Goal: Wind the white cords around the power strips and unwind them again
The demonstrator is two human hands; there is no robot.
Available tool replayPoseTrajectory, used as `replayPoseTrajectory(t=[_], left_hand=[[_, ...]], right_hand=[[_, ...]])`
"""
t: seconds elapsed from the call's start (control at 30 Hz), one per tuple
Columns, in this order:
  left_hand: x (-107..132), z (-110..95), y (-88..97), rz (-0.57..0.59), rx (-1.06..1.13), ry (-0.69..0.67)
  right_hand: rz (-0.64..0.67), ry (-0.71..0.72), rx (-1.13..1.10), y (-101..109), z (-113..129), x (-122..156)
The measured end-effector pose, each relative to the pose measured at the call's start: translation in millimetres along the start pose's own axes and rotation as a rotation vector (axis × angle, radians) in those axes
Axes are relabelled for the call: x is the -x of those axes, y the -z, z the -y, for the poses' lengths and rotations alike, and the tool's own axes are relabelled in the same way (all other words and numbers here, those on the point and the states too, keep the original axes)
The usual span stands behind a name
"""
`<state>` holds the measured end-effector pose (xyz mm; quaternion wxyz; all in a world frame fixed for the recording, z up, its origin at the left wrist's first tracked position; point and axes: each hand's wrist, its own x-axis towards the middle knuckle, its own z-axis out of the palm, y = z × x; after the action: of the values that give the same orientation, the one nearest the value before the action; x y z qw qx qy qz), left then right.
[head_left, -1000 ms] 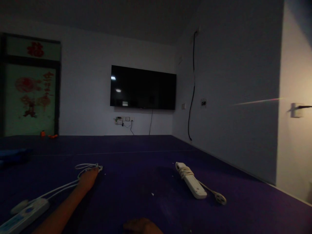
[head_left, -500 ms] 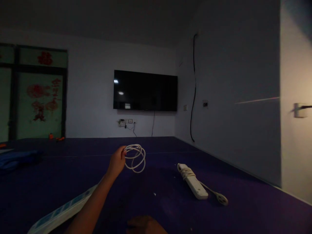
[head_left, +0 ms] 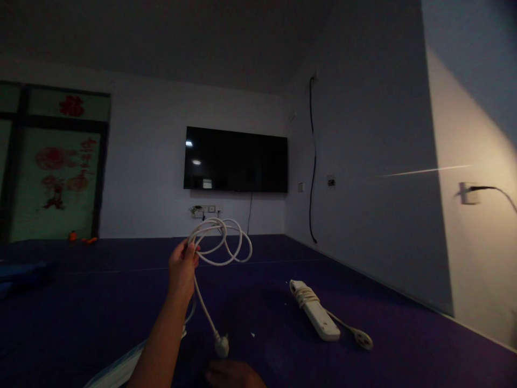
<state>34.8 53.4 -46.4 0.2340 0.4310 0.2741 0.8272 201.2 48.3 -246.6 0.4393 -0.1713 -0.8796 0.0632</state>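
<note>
My left hand (head_left: 183, 264) is closed around a loosely coiled white power cord (head_left: 218, 263), held up above the purple surface. The loops stick out to the right of the fingers. From the hand one end hangs down to a white plug (head_left: 222, 345). Just below that plug, at the bottom edge, is my right hand (head_left: 234, 374), dark and partly cut off, its fingers too dim to make out. A white and blue power strip (head_left: 117, 369) lies at the lower left, partly hidden behind my left forearm. Another stretch of cord runs down beside that forearm.
A second white power strip (head_left: 323, 322), its cord wound round it and its plug (head_left: 362, 339) trailing, lies to the right on the purple surface (head_left: 274, 302). Blue cloth (head_left: 24, 275) is at the left. A television (head_left: 236, 161) hangs on the far wall.
My left hand has moved slightly left with the coil, whose loops have spread wider. The hanging plug now shows above my right hand. The whole view has shifted a little.
</note>
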Motion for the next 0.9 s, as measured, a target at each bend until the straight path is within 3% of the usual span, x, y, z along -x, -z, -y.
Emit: replayPoseTrajectory(t=[0.07, 0.13, 0.2, 0.27, 0.33, 0.43, 0.57, 0.73, 0.9], left_hand=[[-2, -9, 2.5, 0.011, 0.039, 0.018], [-3, -16, 5.1, 0.036, 0.065, 0.044], [-4, -22, 7.6, 0.069, 0.085, 0.081], [-5, -25, 9.9, 0.1, 0.103, 0.122], [-6, -27, 12.1, 0.125, 0.118, 0.156], [-8, -28, 15.2, 0.151, 0.127, 0.189], [-9, -27, 20.2, 0.165, 0.116, 0.21], [-11, -27, 27.6, 0.171, 0.078, 0.203], [-14, -28, 32.0, 0.172, -0.02, 0.199]], right_hand=[[-0.12, -0.012, 0.003, 17, 8, -2], [-0.504, -0.155, 0.01, 37, 19, -16], [-0.758, -0.279, -0.03, 60, 32, -45], [-0.889, -0.343, -0.106, 83, 46, -85], [-0.937, -0.405, -0.21, 103, 55, -127], [-0.893, -0.516, -0.471, 117, 58, -173], [-0.637, -0.702, -0.81, 102, 42, -189], [-0.366, -0.626, -1.267, 67, 21, -185], [-0.273, -0.554, -1.425, 56, 18, -189]])
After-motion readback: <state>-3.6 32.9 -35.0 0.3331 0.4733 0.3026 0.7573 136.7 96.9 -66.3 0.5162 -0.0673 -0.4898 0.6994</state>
